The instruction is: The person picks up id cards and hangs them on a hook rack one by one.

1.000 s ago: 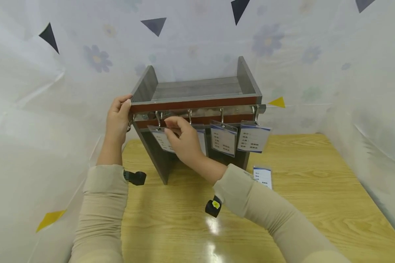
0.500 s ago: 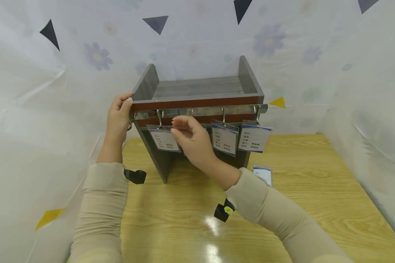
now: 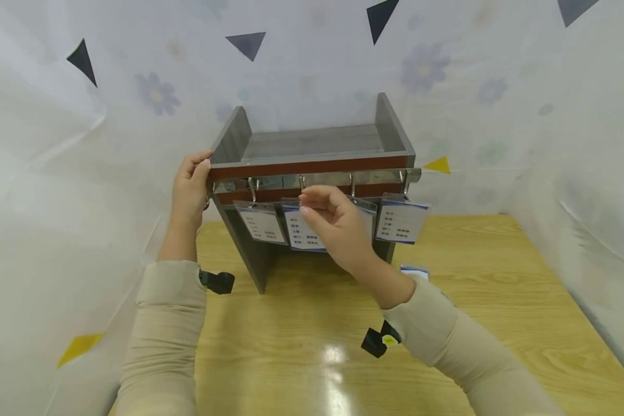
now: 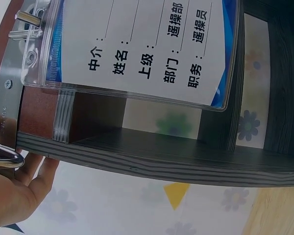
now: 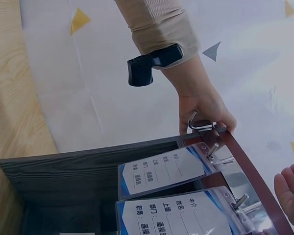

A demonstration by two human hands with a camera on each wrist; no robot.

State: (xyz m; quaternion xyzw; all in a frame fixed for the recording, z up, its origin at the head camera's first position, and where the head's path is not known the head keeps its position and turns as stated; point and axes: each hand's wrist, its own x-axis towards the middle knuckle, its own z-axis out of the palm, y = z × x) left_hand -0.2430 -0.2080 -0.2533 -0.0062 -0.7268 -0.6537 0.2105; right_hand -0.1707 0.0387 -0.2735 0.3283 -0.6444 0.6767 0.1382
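A small grey desk shelf [image 3: 312, 140] stands on the table, a metal hook rail [image 3: 326, 179] along its red-edged front. My left hand [image 3: 188, 188] grips the shelf's left front corner; the right wrist view also shows that hand [image 5: 206, 108] there. Clear ID badges hang from the hooks, among them the leftmost badge [image 3: 260, 225], the one beside it [image 3: 300, 231] and the rightmost badge [image 3: 403, 222]. My right hand [image 3: 339, 226], fingers loosely bent and nothing visible between them, is in front of the rail. It partly covers a third badge [image 3: 367, 215].
Another badge [image 3: 415, 271] lies on the wooden table [image 3: 478, 323] right of the shelf, partly behind my right sleeve. White patterned sheeting [image 3: 312, 69] surrounds the table at the back and sides. An unused hook [image 4: 5, 156] is beside my left hand.
My right hand has moved right along the rail, from the leftmost badge past the second, uncovering both. The left hand keeps its grip on the corner.
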